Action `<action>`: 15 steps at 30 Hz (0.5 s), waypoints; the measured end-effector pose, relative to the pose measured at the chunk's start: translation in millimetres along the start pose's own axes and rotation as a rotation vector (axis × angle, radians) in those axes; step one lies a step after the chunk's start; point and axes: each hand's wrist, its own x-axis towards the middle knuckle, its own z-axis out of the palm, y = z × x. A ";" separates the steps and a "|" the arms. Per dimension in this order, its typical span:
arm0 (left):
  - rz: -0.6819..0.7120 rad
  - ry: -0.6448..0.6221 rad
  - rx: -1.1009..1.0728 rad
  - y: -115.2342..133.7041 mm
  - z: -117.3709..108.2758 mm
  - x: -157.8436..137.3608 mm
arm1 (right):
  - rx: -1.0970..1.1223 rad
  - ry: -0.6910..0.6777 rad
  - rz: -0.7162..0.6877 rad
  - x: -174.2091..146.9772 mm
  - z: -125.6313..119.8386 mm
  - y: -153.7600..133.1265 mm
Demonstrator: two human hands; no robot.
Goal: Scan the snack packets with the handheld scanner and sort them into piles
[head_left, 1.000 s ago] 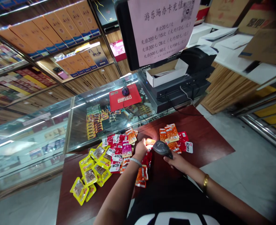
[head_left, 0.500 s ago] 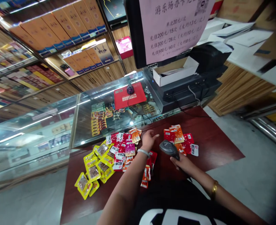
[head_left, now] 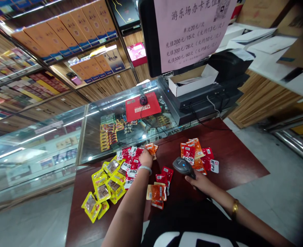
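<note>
My left hand (head_left: 145, 157) reaches into the pile of red snack packets (head_left: 133, 161), its curled fingers closed on the edge of one; the fingertips are partly hidden. In my right hand (head_left: 196, 180) is a dark handheld barcode scanner (head_left: 182, 166), its head tilted over the table with a small blue light on top. Beyond the scanner lies a group of red and orange packets (head_left: 198, 154). Between my arms are more red packets (head_left: 164, 176) and orange packets (head_left: 156, 192). Yellow snack packets (head_left: 103, 190) spread to the left of the red pile.
Everything lies on a dark red tabletop (head_left: 233, 161). A glass display counter (head_left: 94, 127) adjoins its far side, carrying a red mat (head_left: 153, 106) with a computer mouse (head_left: 143, 100). A monitor bearing a pink notice (head_left: 189, 37) and a white open box (head_left: 192, 84) stand behind.
My left hand has moved left from the table's middle onto the red pile. A red packet now lies on the right group. Orange packets near my body show more fully. The scanner has shifted slightly left.
</note>
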 end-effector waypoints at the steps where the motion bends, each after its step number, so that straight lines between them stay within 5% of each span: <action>1: 0.010 -0.025 -0.019 -2.5 0.2 -2.7 | -0.005 -0.009 -0.003 0.3 0.5 -0.3; 8: -0.047 0.148 -0.103 -9.7 2.1 -10.4 | 0.003 -0.031 -0.048 -1.2 2.5 2.1; 15: 0.079 -0.009 -0.075 -6.9 -0.9 3.3 | -0.043 -0.021 -0.062 -5.3 0.9 -5.9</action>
